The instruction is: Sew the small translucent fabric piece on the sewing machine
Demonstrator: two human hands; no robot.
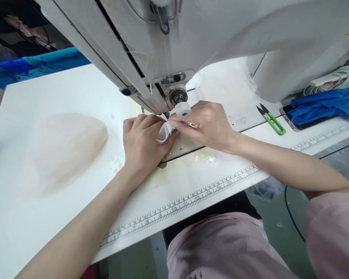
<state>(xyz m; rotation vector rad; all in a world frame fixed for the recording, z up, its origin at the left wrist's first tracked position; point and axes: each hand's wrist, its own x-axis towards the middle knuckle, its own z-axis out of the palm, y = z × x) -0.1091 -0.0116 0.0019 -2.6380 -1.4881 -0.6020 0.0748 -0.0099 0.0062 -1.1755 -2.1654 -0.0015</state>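
A white sewing machine stands over the table, its needle area just beyond my fingers. Between my hands is a small piece of sheer white fabric, bunched and folded. My right hand pinches it between thumb and fingers beside the white round knob. On the other side, my left hand rests palm down near the presser foot, its thumb against the fabric and its fingers curved together. The needle tip and the fabric's far edge are hidden behind my hands.
Sheer pale fabric lies on the table at left. Green thread snips lie at right, near a phone partly under blue cloth. A coiled cable sits behind. A printed ruler runs along the front edge.
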